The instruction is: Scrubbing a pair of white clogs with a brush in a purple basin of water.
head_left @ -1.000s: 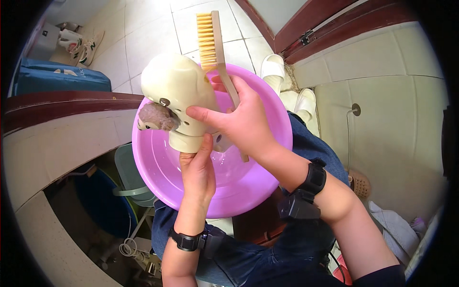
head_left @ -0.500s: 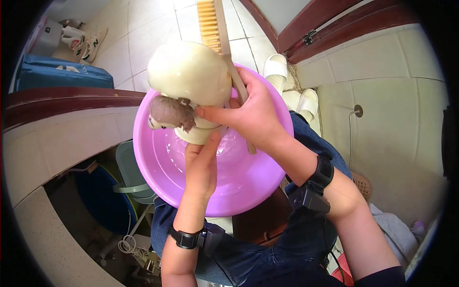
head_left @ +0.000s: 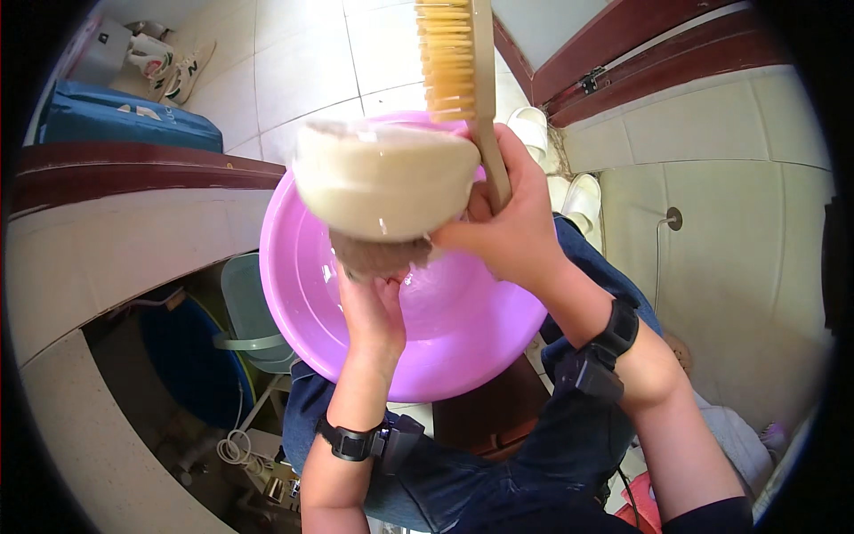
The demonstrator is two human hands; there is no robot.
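Note:
A glossy cream ornament (head_left: 382, 187) with a rounded body is held over a pink basin (head_left: 298, 294). A grey-brown moulded part (head_left: 378, 256) shows on its underside, blurred by motion. My left hand (head_left: 369, 311) is under the ornament, supporting it from below, with its fingertips partly hidden. My right hand (head_left: 525, 222) is closed round the handle of a wooden scrubbing brush (head_left: 483, 89), its yellow bristles pointing left. The right thumb also rests against the ornament's lower right side. Shiny water lies in the basin, below both hands.
The basin sits between my knees, above a dark brown surface (head_left: 471, 418). At left, a grey-green plastic basin (head_left: 253, 303) and a blue one (head_left: 191, 365) stand under a counter. White slippers (head_left: 583, 200), a blue bag (head_left: 133, 120) and shoes (head_left: 189, 76) lie beyond.
The ornament has tipped, so its rounded top faces away and the brown part, formerly at its left, now shows beneath. The brush has swung right, and its handle end is no longer visible below my hand.

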